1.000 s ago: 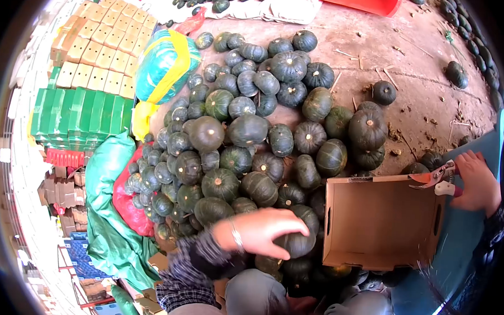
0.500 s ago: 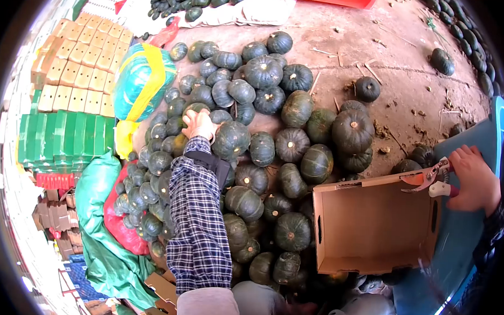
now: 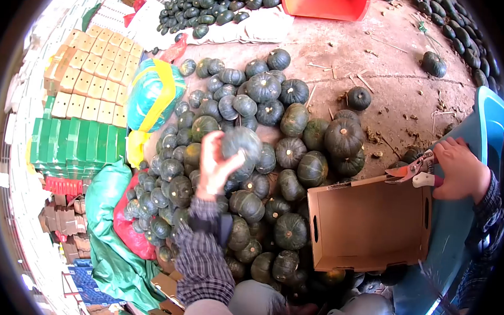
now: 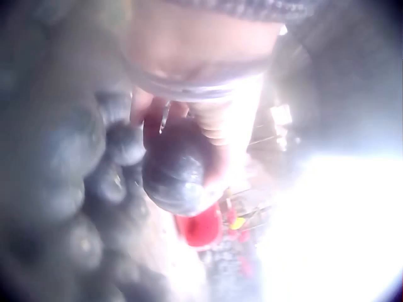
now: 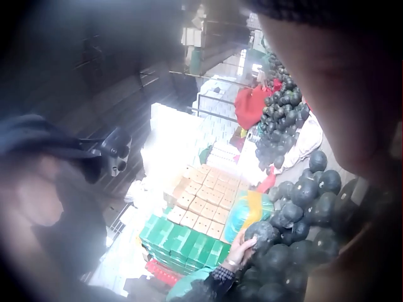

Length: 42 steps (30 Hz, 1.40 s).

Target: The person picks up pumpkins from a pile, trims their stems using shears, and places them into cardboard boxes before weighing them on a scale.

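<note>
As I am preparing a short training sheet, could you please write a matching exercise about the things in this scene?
1. Red-and-white metal pruning shears
2. Raised round green squash
3. Brown cardboard tray
4. Shiny teal bundle

A. Beside the blue plastic tub
B. Crossed by a yellow band
C. In the right hand
D. In the left hand

Pairs: 1-C, 2-D, 3-A, 4-B

Dark green squashes (image 3: 291,231), some with paler streaks, surround a plain brown cardboard box (image 3: 372,225). The sleeves (image 3: 207,261) are dark plaid with pale lines. Pruning shears (image 3: 415,170) show orange-red and white, a bin (image 3: 492,118) is blue, and stacked cartons (image 3: 78,140) are bright green.
</note>
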### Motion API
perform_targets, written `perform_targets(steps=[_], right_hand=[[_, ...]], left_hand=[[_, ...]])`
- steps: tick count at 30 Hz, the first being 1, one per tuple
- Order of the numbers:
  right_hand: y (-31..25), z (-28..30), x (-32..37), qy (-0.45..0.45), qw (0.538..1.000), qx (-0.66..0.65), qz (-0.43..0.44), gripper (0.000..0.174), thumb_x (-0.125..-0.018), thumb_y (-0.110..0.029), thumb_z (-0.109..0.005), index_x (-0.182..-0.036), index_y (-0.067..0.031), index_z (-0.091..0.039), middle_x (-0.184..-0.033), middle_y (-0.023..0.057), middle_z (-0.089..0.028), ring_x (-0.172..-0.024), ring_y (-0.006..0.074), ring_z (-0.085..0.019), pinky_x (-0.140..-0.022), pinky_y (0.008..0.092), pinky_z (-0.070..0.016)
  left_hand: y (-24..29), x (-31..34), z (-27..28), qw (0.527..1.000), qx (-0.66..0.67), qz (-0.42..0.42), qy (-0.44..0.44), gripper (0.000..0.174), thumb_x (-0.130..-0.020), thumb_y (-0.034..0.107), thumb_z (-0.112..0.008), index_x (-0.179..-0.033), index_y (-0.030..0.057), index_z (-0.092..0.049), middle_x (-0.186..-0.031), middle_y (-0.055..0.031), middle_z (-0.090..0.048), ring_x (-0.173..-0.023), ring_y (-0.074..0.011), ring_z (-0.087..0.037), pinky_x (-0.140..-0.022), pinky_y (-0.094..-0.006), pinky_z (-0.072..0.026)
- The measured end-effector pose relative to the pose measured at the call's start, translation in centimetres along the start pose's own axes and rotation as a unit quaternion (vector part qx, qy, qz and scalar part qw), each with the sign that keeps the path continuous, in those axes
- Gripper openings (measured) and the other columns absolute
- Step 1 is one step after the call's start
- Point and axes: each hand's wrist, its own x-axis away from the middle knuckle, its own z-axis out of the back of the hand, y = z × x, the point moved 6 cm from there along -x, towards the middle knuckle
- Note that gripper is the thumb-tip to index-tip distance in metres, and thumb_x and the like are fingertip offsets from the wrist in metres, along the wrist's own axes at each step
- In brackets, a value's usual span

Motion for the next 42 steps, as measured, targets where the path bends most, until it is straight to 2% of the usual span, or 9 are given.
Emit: perform_targets(steps=[4, 8, 12, 18, 24, 28, 32, 38, 42], right_hand=[[0.0, -0.2, 0.0, 0.018, 1.000, 0.006, 0.014, 0.058, -0.059, -0.040, -0.074, -0.089, 0.0049, -0.053, -0.093, 0.0207, -0.058, -0.100, 0.0372, -0.055, -0.098, 0.0434, -0.0383], [-0.3, 0.5, 0.1, -0.007, 1.000, -0.006, -0.011, 0.059, -0.059, -0.039, -0.075, -0.093, 0.0044, -0.053, -0.095, 0.0202, -0.058, -0.102, 0.0361, -0.055, -0.099, 0.0430, -0.0380], [-0.9, 1.1, 0.1, 0.025, 0.999, -0.028, 0.001, 0.057, -0.058, -0.036, -0.075, -0.092, 0.0038, -0.052, -0.095, 0.0192, -0.058, -0.102, 0.0363, -0.054, -0.097, 0.0419, -0.0385], [-0.5, 0.3, 0.5, 0.045, 0.999, -0.018, 0.014, 0.049, -0.058, -0.029, -0.072, -0.090, 0.0019, -0.052, -0.093, 0.0165, -0.056, -0.102, 0.0348, -0.053, -0.098, 0.0428, -0.0373], [0.3, -0.6, 0.1, -0.018, 0.998, -0.054, -0.041, 0.048, -0.056, -0.025, -0.071, -0.091, 0.0009, -0.051, -0.093, 0.0153, -0.056, -0.103, 0.0337, -0.052, -0.100, 0.0442, -0.0348], [0.7, -0.9, 0.0, 0.005, 1.000, -0.026, -0.007, 0.051, -0.053, -0.027, -0.072, -0.089, 0.0011, -0.050, -0.090, 0.0157, -0.055, -0.099, 0.0343, -0.051, -0.096, 0.0422, -0.0351], [1.5, -1.9, -0.2, -0.017, 1.000, -0.014, 0.005, 0.051, -0.051, -0.028, -0.072, -0.086, 0.0006, -0.049, -0.088, 0.0157, -0.054, -0.096, 0.0348, -0.051, -0.094, 0.0416, -0.0356], [1.4, -2.4, 0.0, -0.023, 1.000, 0.003, 0.012, 0.051, -0.047, -0.024, -0.072, -0.084, -0.0003, -0.048, -0.086, 0.0147, -0.051, -0.092, 0.0341, -0.050, -0.090, 0.0409, -0.0359], [1.9, -3.0, 0.3, 0.022, 0.999, 0.027, 0.013, 0.051, -0.045, -0.023, -0.072, -0.084, -0.0007, -0.048, -0.087, 0.0151, -0.051, -0.092, 0.0345, -0.049, -0.090, 0.0406, -0.0359]], left_hand=[[-2.4, 10.1, -13.3, 0.779, 0.537, 0.262, -0.191, 0.072, -0.077, 0.024, -0.074, -0.137, 0.0018, -0.041, -0.130, -0.0180, -0.055, -0.116, -0.0332, -0.058, -0.101, -0.0507, -0.0476], [-4.3, 15.1, -20.2, 0.880, 0.348, 0.259, -0.192, 0.057, -0.081, 0.011, -0.075, -0.129, 0.0026, -0.046, -0.124, -0.0105, -0.057, -0.114, -0.0194, -0.057, -0.099, -0.0349, -0.0462], [-1.4, 15.5, -20.8, 0.995, -0.068, -0.059, -0.038, 0.055, -0.067, 0.008, -0.086, -0.114, 0.0094, -0.057, -0.118, -0.0112, -0.054, -0.107, -0.0273, -0.053, -0.093, -0.0374, -0.0448], [-0.1, 17.9, -22.2, 0.938, -0.237, -0.174, -0.185, 0.041, -0.068, 0.037, -0.083, -0.100, 0.0167, -0.069, -0.131, -0.0144, -0.045, -0.116, -0.0344, -0.043, -0.098, -0.0455, -0.0361], [1.8, 5.0, -5.3, 0.797, -0.577, -0.132, 0.119, 0.071, -0.066, 0.019, -0.079, -0.130, 0.0135, -0.048, -0.123, -0.0145, -0.047, -0.117, -0.0366, -0.042, -0.100, -0.0504, -0.0354], [-8.0, 0.0, 2.6, 0.887, -0.454, -0.080, 0.021, 0.086, -0.054, 0.010, -0.084, -0.132, 0.0132, -0.048, -0.121, -0.0158, -0.050, -0.116, -0.0371, -0.047, -0.101, -0.0444, -0.0415], [-2.3, 4.0, -0.1, 0.895, -0.439, -0.082, -0.013, 0.076, -0.057, 0.012, -0.077, -0.129, 0.0118, -0.052, -0.117, -0.0143, -0.053, -0.113, -0.0351, -0.050, -0.100, -0.0431, -0.0428], [5.4, 17.3, -7.2, 0.722, -0.636, -0.195, -0.190, 0.063, -0.062, 0.018, -0.073, -0.124, 0.0201, -0.061, -0.123, -0.0155, -0.051, -0.115, -0.0372, -0.051, -0.095, -0.0449, -0.0446], [3.6, 17.4, -6.0, 0.820, -0.398, 0.089, -0.402, 0.044, -0.073, 0.040, -0.080, -0.106, 0.0141, -0.068, -0.096, -0.0063, -0.061, -0.093, -0.0231, -0.060, -0.082, -0.0351, -0.0478]])
